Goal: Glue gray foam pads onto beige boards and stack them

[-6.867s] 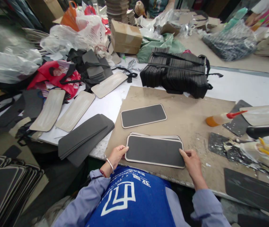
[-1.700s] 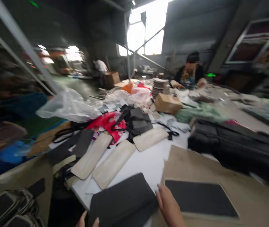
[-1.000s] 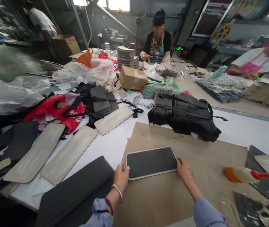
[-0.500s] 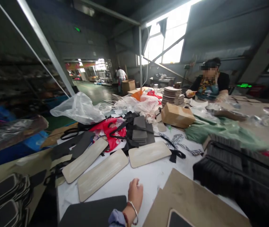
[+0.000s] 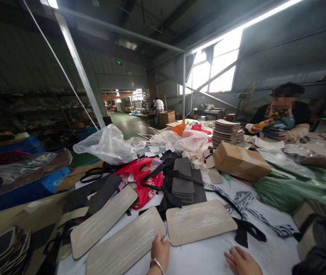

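Observation:
Three long beige panels with rounded corners and pale streaks lie on the white tabletop: a left one (image 5: 104, 221), a middle one (image 5: 122, 246) and a right one (image 5: 201, 222). My left hand (image 5: 160, 250), with a bracelet at the wrist, is at the right end of the middle panel, its fingers curled closed on that edge. Lower right, my right hand (image 5: 241, 261) is over the white surface, fingers apart and holding nothing; the frame's bottom edge cuts it off.
Beyond the panels lie a red bag (image 5: 148, 183), dark grey pads (image 5: 182, 181), black straps and clear plastic (image 5: 108, 145). A cardboard box (image 5: 240, 160), green sheeting (image 5: 303, 187) and black bundles (image 5: 323, 236) are at the right. A person (image 5: 283, 114) sits across the table.
The view has shifted, with the panels now closer. My left hand has gone from bare tabletop to the middle panel's edge. My right hand has come into view. The dark sheet near the front has left view.

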{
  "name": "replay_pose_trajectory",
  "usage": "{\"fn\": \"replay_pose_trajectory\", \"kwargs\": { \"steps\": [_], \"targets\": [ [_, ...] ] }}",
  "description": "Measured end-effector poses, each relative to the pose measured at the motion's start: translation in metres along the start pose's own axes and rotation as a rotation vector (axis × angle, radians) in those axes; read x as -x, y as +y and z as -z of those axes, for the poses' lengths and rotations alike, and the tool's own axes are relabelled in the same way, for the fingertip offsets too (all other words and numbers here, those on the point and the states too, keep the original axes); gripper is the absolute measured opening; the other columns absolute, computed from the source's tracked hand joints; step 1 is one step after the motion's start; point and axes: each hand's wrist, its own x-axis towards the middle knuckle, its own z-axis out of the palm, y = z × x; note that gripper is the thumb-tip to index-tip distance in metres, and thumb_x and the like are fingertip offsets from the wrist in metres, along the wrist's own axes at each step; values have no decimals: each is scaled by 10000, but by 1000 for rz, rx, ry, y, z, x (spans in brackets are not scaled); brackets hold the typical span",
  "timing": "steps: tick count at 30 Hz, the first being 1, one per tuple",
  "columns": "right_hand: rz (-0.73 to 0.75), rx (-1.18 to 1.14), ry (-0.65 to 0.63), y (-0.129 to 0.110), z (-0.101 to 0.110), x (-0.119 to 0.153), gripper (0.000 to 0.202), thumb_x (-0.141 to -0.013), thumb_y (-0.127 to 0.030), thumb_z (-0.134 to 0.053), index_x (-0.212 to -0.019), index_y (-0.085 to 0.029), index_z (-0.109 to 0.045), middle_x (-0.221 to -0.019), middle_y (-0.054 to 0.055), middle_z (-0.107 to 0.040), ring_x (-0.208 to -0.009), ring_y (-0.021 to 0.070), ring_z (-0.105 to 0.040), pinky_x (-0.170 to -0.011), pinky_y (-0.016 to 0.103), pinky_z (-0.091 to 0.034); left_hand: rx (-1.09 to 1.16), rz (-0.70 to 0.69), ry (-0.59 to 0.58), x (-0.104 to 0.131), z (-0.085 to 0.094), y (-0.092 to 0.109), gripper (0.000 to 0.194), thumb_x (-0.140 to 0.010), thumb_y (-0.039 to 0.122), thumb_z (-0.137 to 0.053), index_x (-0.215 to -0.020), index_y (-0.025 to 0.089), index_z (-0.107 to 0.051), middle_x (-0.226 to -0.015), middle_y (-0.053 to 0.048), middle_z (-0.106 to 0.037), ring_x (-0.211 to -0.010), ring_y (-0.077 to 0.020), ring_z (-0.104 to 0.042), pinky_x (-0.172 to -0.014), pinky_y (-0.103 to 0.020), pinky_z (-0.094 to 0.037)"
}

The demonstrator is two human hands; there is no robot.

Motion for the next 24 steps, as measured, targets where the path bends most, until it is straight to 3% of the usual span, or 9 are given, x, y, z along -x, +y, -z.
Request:
{"fn": "replay_pose_trajectory", "kwargs": {
  "steps": [4, 14, 21, 24],
  "targets": [
    [-84, -137, -19, -3, -27, -17, 620, -323, -301, -760, -842, -156, -454, -705, 58, -623, -777, 276, -657, -669, 288, -559, -39, -5, -43, -2, 1, 2, 226, -721, 145, -513, -907, 104, -634, -831, -84, -677, -803, -191, -631, -717, -228, -453],
    [-178, -206, 36, -17, -40, -14, 414, -460, -234, -745, -778, -161, -491, -577, 4, -599, -508, 163, -618, -460, 222, -527, -163, -11, -75, 13, 12, 21, 323, -774, 90, -465, -1066, 30, -588, -1052, -170, -608, -926, -183, -594, -856, -212, -404],
    [-110, -163, 57, -18, -44, -16, 336, -452, -262, -704, -703, -171, -501, -514, -24, -573, -458, 126, -574, -410, 196, -463, -166, -66, -66, 9, 9, 13, 331, -763, 92, -463, -1061, 54, -602, -1036, -156, -630, -961, -187, -593, -885, -231, -405],
    [2, -72, 125, -19, -44, 6, 249, -500, -308, -649, -639, -178, -489, -477, -34, -539, -479, 143, -578, -408, 204, -439, -150, -84, -90, 11, 15, 16, 325, -751, 98, -456, -1030, 63, -619, -1041, -154, -645, -994, -207, -587, -887, -258, -417]
  ]
}}
